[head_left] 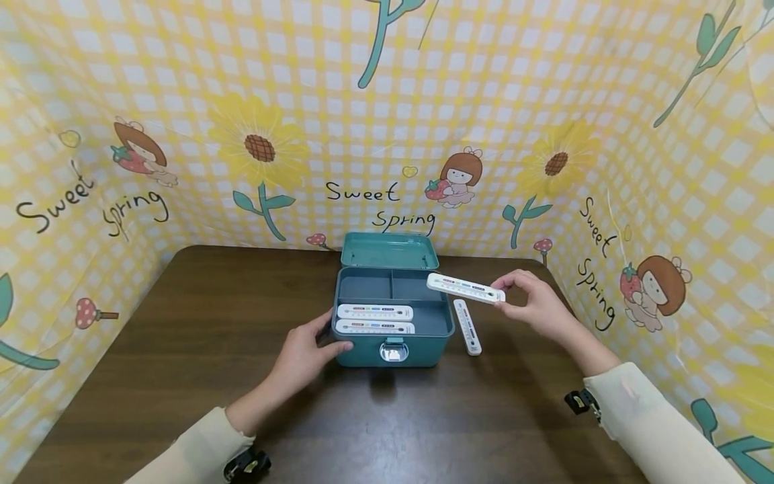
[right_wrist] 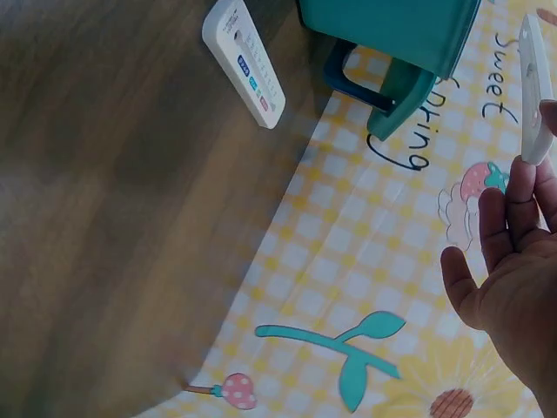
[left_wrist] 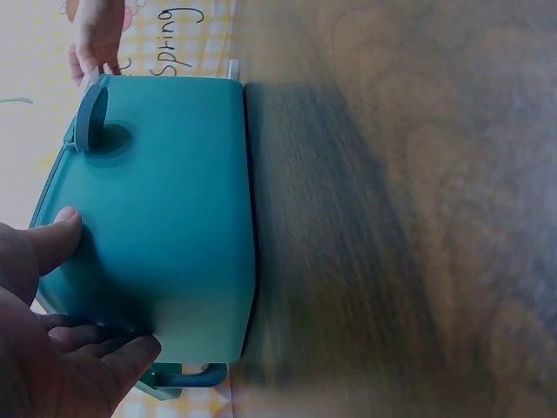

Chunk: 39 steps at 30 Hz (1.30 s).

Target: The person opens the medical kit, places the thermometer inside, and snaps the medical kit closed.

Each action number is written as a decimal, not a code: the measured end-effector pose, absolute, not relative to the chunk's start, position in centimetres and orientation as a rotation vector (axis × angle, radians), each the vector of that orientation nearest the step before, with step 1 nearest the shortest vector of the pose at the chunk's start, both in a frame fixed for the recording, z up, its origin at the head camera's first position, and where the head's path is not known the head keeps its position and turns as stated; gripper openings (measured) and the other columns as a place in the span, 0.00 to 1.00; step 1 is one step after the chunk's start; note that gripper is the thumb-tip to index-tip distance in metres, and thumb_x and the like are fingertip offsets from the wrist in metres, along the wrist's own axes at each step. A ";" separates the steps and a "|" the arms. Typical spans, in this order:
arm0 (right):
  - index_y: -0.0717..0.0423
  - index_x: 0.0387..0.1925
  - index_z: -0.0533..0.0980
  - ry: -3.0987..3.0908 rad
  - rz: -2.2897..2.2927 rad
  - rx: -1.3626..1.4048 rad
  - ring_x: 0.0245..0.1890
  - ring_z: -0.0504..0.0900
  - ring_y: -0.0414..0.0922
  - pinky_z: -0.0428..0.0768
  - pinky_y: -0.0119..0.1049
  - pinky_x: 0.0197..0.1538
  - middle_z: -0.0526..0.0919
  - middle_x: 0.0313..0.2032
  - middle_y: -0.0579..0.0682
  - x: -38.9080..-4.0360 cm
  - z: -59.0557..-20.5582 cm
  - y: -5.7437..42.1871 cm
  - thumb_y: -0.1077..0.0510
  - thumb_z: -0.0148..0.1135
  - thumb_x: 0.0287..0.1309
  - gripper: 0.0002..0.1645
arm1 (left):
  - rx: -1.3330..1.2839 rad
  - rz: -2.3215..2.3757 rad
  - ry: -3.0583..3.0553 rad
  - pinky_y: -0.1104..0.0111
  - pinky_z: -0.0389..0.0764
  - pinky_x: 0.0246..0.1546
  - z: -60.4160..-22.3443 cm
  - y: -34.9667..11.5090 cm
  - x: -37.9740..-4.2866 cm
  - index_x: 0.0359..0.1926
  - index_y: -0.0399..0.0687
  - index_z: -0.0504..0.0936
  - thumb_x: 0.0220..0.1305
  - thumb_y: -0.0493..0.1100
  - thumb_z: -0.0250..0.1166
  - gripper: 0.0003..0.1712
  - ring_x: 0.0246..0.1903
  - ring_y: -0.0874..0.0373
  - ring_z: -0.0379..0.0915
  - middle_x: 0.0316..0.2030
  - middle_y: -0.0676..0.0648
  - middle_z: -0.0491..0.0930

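Observation:
A teal storage box (head_left: 387,351) with a metal clasp stands on the table, its lid (head_left: 390,251) tipped back. My left hand (head_left: 304,355) holds the box's front left corner, thumb on the front and fingers along the side (left_wrist: 96,366). Two white thermometers, one behind (head_left: 375,312) and one in front (head_left: 375,327), lie side by side in the front compartment. My right hand (head_left: 535,302) pinches the end of another white thermometer (head_left: 465,288), held tilted over the box's right edge. One more thermometer (head_left: 467,327) lies on the table right of the box.
Two smaller compartments, left (head_left: 365,285) and right (head_left: 408,285), lie at the back of the box. A yellow checked cloth (head_left: 387,134) walls the dark wooden table (head_left: 242,302) at the back and sides. A handle (right_wrist: 352,74) sticks out behind the box.

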State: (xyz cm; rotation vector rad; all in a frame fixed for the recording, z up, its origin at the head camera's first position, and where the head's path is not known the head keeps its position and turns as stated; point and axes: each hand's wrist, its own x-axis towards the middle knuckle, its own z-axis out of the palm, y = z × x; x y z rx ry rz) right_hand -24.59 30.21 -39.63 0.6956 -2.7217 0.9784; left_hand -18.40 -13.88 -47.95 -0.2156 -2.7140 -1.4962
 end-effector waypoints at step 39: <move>0.48 0.46 0.84 -2.919 0.789 1.090 0.49 0.75 0.46 0.74 0.48 0.56 0.83 0.43 0.40 -26.9 -38.0 23.6 0.56 0.75 0.57 0.14 | -0.225 -1.493 -2.725 0.50 0.73 0.67 -47.9 -13.8 -18.3 0.75 0.43 0.67 0.60 0.54 0.76 0.47 0.70 0.48 0.68 0.70 0.42 0.73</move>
